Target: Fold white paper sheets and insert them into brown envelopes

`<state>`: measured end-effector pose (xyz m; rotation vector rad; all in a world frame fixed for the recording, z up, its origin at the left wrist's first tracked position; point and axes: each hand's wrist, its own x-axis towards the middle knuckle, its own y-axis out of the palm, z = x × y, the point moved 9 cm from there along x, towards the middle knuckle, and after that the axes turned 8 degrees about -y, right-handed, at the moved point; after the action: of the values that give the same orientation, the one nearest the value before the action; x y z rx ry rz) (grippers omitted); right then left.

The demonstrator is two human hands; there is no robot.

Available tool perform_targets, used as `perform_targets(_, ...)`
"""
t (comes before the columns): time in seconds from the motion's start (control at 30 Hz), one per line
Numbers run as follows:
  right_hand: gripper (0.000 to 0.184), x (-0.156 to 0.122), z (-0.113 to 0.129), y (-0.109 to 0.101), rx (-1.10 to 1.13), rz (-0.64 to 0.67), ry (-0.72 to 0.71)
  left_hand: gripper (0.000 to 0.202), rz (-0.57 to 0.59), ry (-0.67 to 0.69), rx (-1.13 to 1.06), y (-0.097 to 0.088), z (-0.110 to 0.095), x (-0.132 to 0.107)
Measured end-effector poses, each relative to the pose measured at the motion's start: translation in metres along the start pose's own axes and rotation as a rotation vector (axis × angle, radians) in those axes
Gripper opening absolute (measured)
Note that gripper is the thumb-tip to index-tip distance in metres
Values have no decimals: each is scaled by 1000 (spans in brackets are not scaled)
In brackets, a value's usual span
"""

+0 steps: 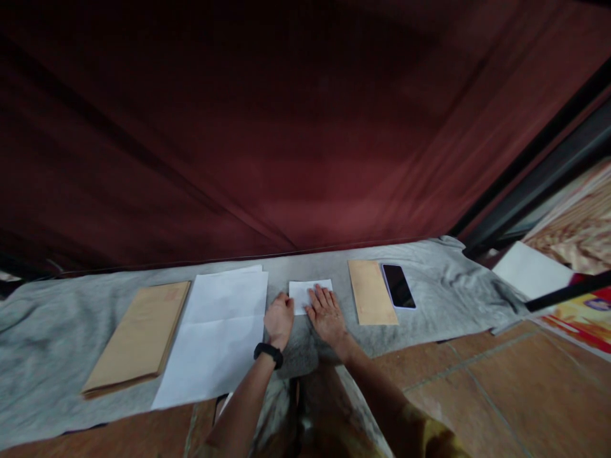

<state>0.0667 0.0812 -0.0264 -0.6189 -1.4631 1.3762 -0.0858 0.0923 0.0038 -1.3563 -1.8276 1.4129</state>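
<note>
A small folded white paper (305,291) lies on the grey cloth (57,331) in front of me. My right hand (326,314) rests flat on its right part, fingers stretched out together. My left hand (279,319), with a black band on the wrist, touches the paper's left edge with its fingers curled down. To the left lie a stack of white sheets (217,334) and a pile of brown envelopes (138,337). To the right lies one brown envelope (372,292) next to a dark phone (398,286).
A dark red curtain (286,127) hangs behind the cloth. The floor is brown tile (501,394). At the right are a white sheet (529,270), a black bar and colourful printed material (585,315).
</note>
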Motion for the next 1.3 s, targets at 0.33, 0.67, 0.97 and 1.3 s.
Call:
perform_targets(0.33, 51, 0, 0, 3, 5, 46, -10, 45, -166, 493, 27, 29, -37, -34)
perform_targets(0.67, 51, -2, -2, 2, -9, 18, -7, 68, -197, 473, 94, 50, -17, -39)
perform_targets(0.97, 49, -11, -13, -4, -37, -39, 42, 70, -236, 444, 90, 46, 3, -46)
perform_targets(1.3, 48, -23, -27, -10, -35, -43, 79, 63, -190, 614, 160, 39, -8, -77)
